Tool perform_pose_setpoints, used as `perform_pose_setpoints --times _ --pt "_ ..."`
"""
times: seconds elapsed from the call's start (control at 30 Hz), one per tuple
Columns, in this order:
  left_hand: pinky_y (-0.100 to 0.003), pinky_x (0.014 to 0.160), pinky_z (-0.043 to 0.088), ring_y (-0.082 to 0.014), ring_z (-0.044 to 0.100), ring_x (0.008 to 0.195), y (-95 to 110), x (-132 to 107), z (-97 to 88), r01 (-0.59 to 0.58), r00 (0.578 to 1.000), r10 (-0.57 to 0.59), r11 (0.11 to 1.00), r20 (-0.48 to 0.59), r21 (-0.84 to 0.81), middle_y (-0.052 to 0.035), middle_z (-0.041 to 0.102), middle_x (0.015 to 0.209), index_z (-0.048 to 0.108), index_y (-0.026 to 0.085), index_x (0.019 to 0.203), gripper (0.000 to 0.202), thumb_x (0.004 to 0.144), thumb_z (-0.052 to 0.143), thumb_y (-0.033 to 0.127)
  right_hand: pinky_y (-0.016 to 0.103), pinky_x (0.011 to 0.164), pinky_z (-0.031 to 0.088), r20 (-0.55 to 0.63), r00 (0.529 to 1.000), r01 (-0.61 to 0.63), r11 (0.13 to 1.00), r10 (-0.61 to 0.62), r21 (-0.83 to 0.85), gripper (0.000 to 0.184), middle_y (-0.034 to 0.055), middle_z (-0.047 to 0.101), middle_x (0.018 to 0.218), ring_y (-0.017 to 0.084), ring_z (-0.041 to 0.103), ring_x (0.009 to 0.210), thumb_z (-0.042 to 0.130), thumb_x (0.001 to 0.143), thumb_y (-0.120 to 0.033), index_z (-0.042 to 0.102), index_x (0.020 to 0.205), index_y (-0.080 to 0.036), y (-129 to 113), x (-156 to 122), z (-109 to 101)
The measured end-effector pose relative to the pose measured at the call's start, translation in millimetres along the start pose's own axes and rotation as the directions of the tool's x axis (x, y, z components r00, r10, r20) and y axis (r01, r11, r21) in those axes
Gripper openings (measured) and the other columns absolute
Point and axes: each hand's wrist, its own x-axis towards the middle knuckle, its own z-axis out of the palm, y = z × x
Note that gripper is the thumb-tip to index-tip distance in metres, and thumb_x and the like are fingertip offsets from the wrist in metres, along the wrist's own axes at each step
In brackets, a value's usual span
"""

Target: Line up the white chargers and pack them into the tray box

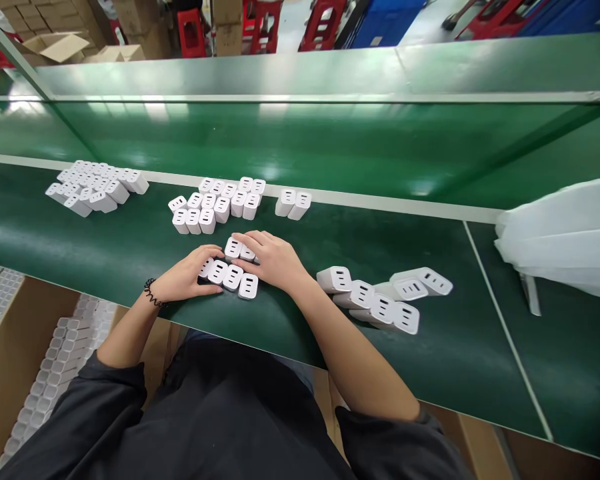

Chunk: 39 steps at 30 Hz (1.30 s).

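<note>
White multi-port USB chargers stand in two short rows on the green bench in front of me, with their ports facing up. My left hand [193,273] curls around the left end of the front row of chargers [233,277], thumb on the near side and fingers on the far side. The back row of chargers [233,249] lies under my right hand [270,259], whose index finger reaches over the far side while the thumb rests between the rows. Part of the back row is hidden by that hand.
More chargers stand in a large cluster [93,183] at far left, a middle group [215,203] and a pair [293,204]. Others lean at right [375,303]. A white bag [565,233] hangs at far right. A box of wrapped pieces [55,367] sits below left.
</note>
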Motion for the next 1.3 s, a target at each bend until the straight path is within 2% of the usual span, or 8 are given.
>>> perform_pose_setpoints --times 0.23,0.4,0.5,0.67,0.77,0.87,1.07,1.3 --pt "-0.048 0.112 0.043 -0.0287 0.045 0.135 11.9 -13.1 7.1 0.045 0.999 -0.045 0.999 0.001 -0.001 -0.0127 0.042 0.145 0.046 0.024 0.125 0.05 0.086 0.068 0.043 0.035 0.076 0.053 0.093 0.995 0.046 0.999 -0.047 0.019 0.048 0.0106 0.068 0.117 0.024 0.065 0.099 0.054 0.097 -0.044 0.053 0.136 -0.016 -12.6 -0.8 -3.6" --pt "-0.047 0.109 0.045 -0.0288 0.044 0.134 17.1 -20.2 9.9 0.048 0.998 -0.044 0.994 -0.043 0.102 -0.012 0.045 0.143 0.046 0.023 0.126 0.054 0.084 0.069 0.048 0.041 0.084 0.055 0.119 0.989 0.078 0.994 -0.087 0.079 0.049 0.013 0.064 0.127 0.027 0.063 0.107 0.055 0.096 -0.042 0.051 0.138 -0.015 -13.2 -1.7 -8.5" --pt "-0.047 0.103 0.048 -0.0289 0.05 0.126 18.7 -19.3 9.5 0.014 0.996 0.005 0.978 -0.091 0.207 -0.0125 0.052 0.135 0.049 0.021 0.123 0.058 0.082 0.07 0.055 0.044 0.095 0.053 0.075 0.988 0.116 0.976 -0.131 0.182 0.05 0.0121 0.059 0.135 0.027 0.057 0.118 0.056 0.095 -0.04 0.049 0.14 -0.019 -7.9 -2.5 -23.2" --pt "-0.043 0.091 0.051 -0.0268 0.06 0.109 20.3 -15.4 10.9 -0.051 0.988 0.09 0.955 -0.121 0.292 -0.0105 0.063 0.119 0.054 0.021 0.118 0.054 0.082 0.067 0.06 0.043 0.098 0.052 -0.068 0.99 0.139 0.932 -0.123 0.335 0.035 0.0086 0.065 0.123 0.024 0.059 0.115 0.051 0.098 -0.038 0.058 0.129 -0.023 -6.2 -12.1 -62.3" --pt "-0.04 0.086 0.051 -0.0252 0.062 0.102 19.5 -14.6 13.1 -0.081 0.983 0.128 0.946 -0.133 0.313 -0.01 0.066 0.114 0.056 0.02 0.115 0.051 0.085 0.064 0.06 0.038 0.089 0.056 0.056 0.995 0.053 0.92 -0.081 0.388 0.037 0.0088 0.066 0.118 0.023 0.065 0.103 0.058 0.095 -0.041 0.059 0.127 -0.022 -16.6 -30.5 -70.4" --pt "-0.039 0.086 0.051 -0.0248 0.063 0.101 17.6 -13.3 16.1 -0.122 0.975 0.177 0.933 -0.137 0.337 -0.0107 0.067 0.114 0.058 0.019 0.114 0.053 0.085 0.063 0.062 0.035 0.081 0.06 0.181 0.983 -0.075 0.928 0.009 0.364 0.051 0.0089 0.061 0.131 0.022 0.067 0.1 0.065 0.09 -0.039 0.051 0.137 -0.024 -33.4 -55.3 -56.8" --pt "-0.039 0.088 0.05 -0.0254 0.064 0.102 16.5 -8.4 24.5 -0.192 0.96 0.25 0.916 -0.128 0.353 -0.0109 0.069 0.112 0.058 0.018 0.117 0.056 0.085 0.062 0.064 0.039 0.084 0.061 0.035 0.991 -0.134 0.923 0.13 0.36 0.067 0.0102 0.055 0.14 0.025 0.067 0.108 0.061 0.093 -0.031 0.029 0.151 -0.028 -61.4 -82.8 -15.9" --pt "-0.037 0.082 0.049 -0.0255 0.065 0.097 19.8 -9.8 26.6 -0.217 0.957 0.275 0.888 -0.091 0.406 -0.0107 0.07 0.11 0.06 0.018 0.12 0.062 0.084 0.059 0.069 0.039 0.084 0.061 -0.008 0.983 -0.155 0.85 0.184 0.504 0.074 0.0083 0.062 0.132 0.022 0.068 0.101 0.057 0.092 -0.024 0.02 0.155 -0.031 -61.2 -87.5 5.2"
